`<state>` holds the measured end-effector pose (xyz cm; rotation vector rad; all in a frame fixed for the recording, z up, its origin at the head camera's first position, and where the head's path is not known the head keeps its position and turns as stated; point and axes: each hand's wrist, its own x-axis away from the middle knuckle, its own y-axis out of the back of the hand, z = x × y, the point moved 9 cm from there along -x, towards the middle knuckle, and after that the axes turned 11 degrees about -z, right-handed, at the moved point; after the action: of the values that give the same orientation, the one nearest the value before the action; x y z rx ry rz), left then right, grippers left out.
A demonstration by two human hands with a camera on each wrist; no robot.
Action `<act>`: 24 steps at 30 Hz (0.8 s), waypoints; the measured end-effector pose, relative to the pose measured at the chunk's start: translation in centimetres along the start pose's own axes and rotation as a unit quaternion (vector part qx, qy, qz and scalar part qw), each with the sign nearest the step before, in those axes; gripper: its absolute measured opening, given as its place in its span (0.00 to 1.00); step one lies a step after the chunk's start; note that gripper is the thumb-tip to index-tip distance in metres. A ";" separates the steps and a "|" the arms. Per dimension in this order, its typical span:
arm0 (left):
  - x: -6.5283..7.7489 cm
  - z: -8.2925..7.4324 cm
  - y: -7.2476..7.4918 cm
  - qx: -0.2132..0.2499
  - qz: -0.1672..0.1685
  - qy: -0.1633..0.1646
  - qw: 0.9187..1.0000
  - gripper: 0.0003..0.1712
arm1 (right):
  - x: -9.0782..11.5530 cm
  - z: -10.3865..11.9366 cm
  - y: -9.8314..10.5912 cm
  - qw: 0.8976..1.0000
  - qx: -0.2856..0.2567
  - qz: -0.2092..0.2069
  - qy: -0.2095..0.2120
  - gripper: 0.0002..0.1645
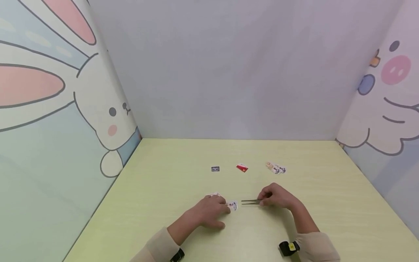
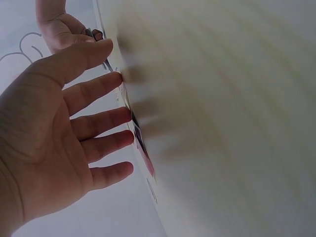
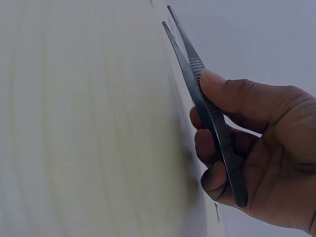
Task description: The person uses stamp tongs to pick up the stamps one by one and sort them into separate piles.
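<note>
Metal tweezers (image 3: 211, 111) are pinched between the thumb and fingers of my right hand (image 1: 278, 196), their two tips apart and pointing left. Just left of those tips lies a small printed sticker (image 1: 233, 205). My left hand (image 1: 209, 211) rests its fingertips on the sticker's left part, fingers spread and nearly straight in the left wrist view. Another small printed piece (image 1: 214, 194) shows partly above the left fingers; the rest is hidden under the hand. Nothing is held in the left hand.
Farther back on the pale table (image 1: 170, 160) lie a small dark rectangular piece (image 1: 215, 169), a red and white piece (image 1: 242, 167) and a cluster of cut-out stickers (image 1: 276, 168). A plain back wall (image 1: 229, 72) and cartoon-printed side panels (image 1: 111, 127) enclose the table.
</note>
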<state>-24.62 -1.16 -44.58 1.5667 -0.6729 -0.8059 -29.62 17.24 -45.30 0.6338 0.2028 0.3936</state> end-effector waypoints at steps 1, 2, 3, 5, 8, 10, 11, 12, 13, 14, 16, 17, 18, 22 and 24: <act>0.0 0.0 0.0 -0.001 0.000 0.000 1.000 0.23 | -0.1 0.0 -0.1 1.000 0.003 0.001 0.000 0.04; 0.0 0.0 0.1 -0.002 -0.001 0.000 1.000 0.23 | -0.1 0.1 -0.2 1.000 0.006 0.000 0.000 0.04; 0.0 0.0 0.1 -0.003 -0.001 0.000 1.000 0.23 | -0.2 0.2 -0.3 1.000 0.008 0.000 -0.001 0.04; -0.1 0.1 0.1 -0.003 0.000 0.002 1.000 0.23 | -0.3 0.3 -0.4 1.000 0.011 0.002 -0.003 0.03; 0.0 0.1 0.1 -0.003 -0.001 0.002 1.000 0.23 | -0.5 0.4 -0.7 1.000 0.014 0.004 -0.007 0.03; 0.0 0.1 0.1 -0.003 -0.002 0.002 1.000 0.23 | -0.7 0.6 -0.9 1.000 0.013 0.007 -0.010 0.02; 0.0 0.1 0.1 -0.004 -0.003 0.001 1.000 0.23 | -0.8 0.6 -1.1 1.000 0.014 0.008 -0.011 0.02; 0.0 0.1 0.1 -0.004 -0.004 0.000 1.000 0.23 | -0.8 0.6 -1.2 1.000 0.014 0.009 -0.011 0.02; 0.0 0.1 0.1 -0.006 -0.005 -0.002 1.000 0.23 | -0.9 0.7 -1.3 1.000 0.013 0.010 -0.012 0.02; 0.0 0.1 0.1 -0.008 -0.006 -0.003 1.000 0.23 | -0.9 0.7 -1.4 1.000 0.013 0.011 -0.011 0.02; 0.0 0.1 0.2 -0.012 -0.009 -0.005 1.000 0.23 | -1.0 0.8 -1.5 1.000 0.012 0.013 -0.012 0.02; 0.0 0.1 0.2 -0.015 -0.011 -0.006 1.000 0.24 | -1.0 0.9 -1.6 1.000 0.014 0.013 -0.011 0.02; -0.1 0.1 0.2 -0.017 -0.012 -0.007 1.000 0.24 | -1.0 1.0 -1.6 1.000 0.015 0.014 -0.012 0.02; -0.1 0.1 0.2 -0.019 -0.013 -0.006 1.000 0.24 | -0.9 1.2 -1.6 1.000 0.022 0.016 -0.014 0.02; -0.1 0.1 0.2 -0.018 -0.012 -0.006 1.000 0.24 | -0.8 1.3 -1.5 1.000 0.022 0.016 -0.014 0.02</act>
<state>-24.71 -1.18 -44.42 1.5408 -0.6462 -0.8411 -29.46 15.11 -45.11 0.6852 0.1759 0.4112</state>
